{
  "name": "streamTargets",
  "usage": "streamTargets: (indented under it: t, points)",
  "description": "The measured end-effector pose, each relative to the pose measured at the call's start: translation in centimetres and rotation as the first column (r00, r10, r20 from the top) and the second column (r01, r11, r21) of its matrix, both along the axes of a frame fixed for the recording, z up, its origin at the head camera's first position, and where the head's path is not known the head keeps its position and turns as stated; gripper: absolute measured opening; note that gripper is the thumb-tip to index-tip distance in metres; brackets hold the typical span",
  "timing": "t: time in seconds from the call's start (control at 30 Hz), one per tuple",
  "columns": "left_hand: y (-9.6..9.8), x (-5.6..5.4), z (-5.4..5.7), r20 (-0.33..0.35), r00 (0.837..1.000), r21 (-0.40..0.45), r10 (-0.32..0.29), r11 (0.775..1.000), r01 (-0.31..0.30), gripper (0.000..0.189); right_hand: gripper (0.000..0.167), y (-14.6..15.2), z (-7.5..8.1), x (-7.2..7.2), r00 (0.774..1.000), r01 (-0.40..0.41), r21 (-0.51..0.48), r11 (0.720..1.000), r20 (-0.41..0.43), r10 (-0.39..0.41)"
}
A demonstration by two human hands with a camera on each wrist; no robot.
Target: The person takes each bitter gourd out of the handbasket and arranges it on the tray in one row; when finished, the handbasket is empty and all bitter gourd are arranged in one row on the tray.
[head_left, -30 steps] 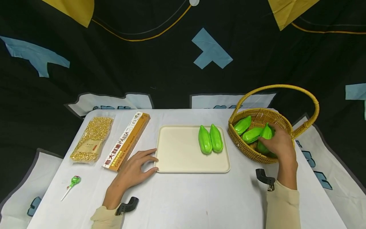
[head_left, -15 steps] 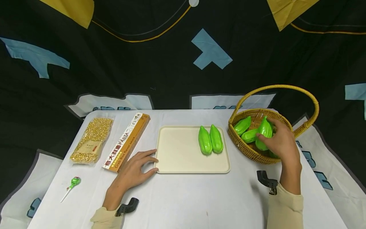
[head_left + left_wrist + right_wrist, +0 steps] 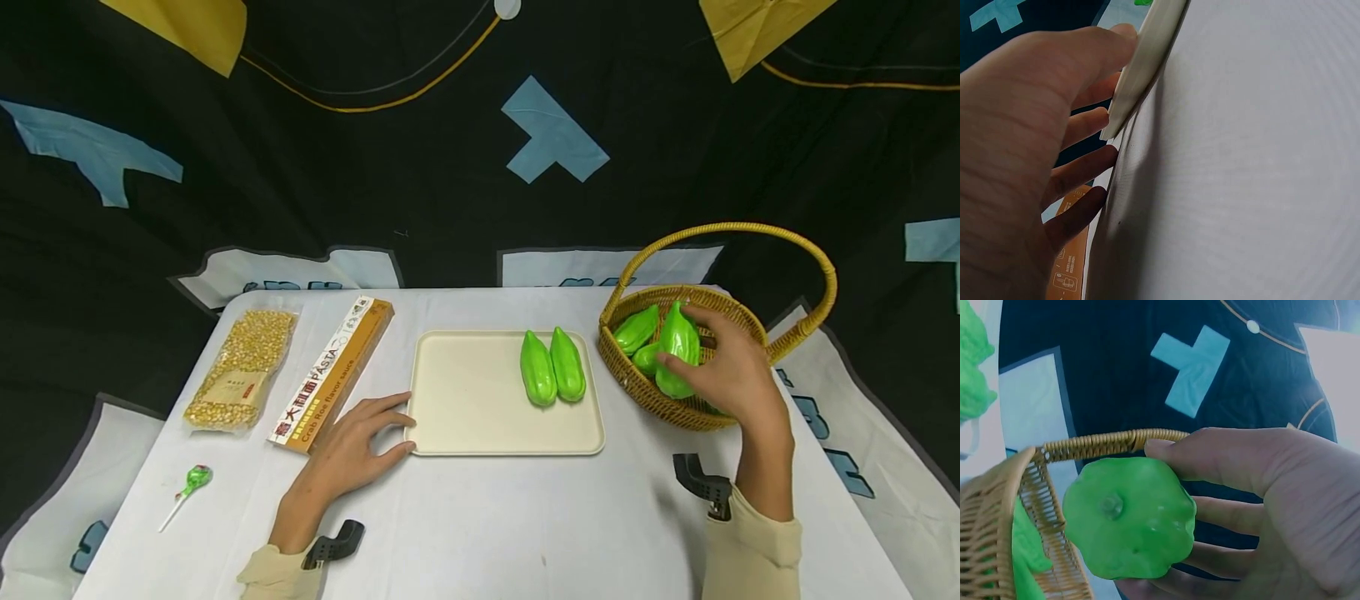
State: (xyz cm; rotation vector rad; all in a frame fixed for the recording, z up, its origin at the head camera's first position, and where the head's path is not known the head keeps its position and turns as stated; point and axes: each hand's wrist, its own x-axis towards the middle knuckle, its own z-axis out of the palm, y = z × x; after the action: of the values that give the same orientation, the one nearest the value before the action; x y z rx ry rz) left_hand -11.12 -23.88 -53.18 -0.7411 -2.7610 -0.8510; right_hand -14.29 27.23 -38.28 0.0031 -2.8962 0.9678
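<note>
My right hand (image 3: 733, 371) grips a glossy, ribbed green gourd (image 3: 677, 350) between thumb and fingers, just above the wicker basket (image 3: 678, 417). In the right wrist view the gourd's lobed end (image 3: 1125, 519) faces the camera. More green gourds (image 3: 636, 329) lie in the basket, partly hidden by the held one. Two others (image 3: 537, 368) lie side by side on the right part of the cream tray (image 3: 465, 392). My left hand (image 3: 348, 450) rests at the tray's left edge with spread fingers; in the left wrist view the thumb (image 3: 1124, 32) touches the tray's rim (image 3: 1147, 59).
Left of the tray lie a pasta box (image 3: 333, 375), a bag of corn kernels (image 3: 242, 367) and a green lollipop (image 3: 197, 477). The basket's tall handle (image 3: 738, 226) arches over its opening. A dark patterned cloth (image 3: 420, 183) hangs behind the white table.
My right hand has lifted one gourd from among the others in the basket and shifted it slightly left. The left hand and tray stay in place.
</note>
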Motion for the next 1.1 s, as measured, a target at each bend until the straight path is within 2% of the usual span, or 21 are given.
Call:
streamTargets:
  t: [0.37,0.6,0.9,1.1]
  points:
    - [0.0,0.1,0.2,-0.008,1.000,0.001,-0.001,1.000,0.001,0.029,0.085,-1.9,0.5,0.1,0.998,-0.056,-0.019,0.998,0.018,0.056]
    - [0.2,-0.1,0.3,0.008,1.000,0.009,-0.003,1.000,0.003,0.030,0.083,-2.9,0.5,0.2,0.997,-0.078,-0.016,0.997,-0.006,0.077]
    - [0.2,0.1,0.1,0.011,1.000,-0.006,0.003,1.000,-0.003,0.029,0.082,-4.5,0.0,0.0,0.992,-0.127,-0.041,0.991,0.005,0.127]
    - [0.1,0.1,0.2,0.008,1.000,-0.011,0.009,1.000,-0.009,0.029,0.080,-6.1,-0.8,-0.5,0.986,-0.168,-0.071,0.983,-0.029,0.166]
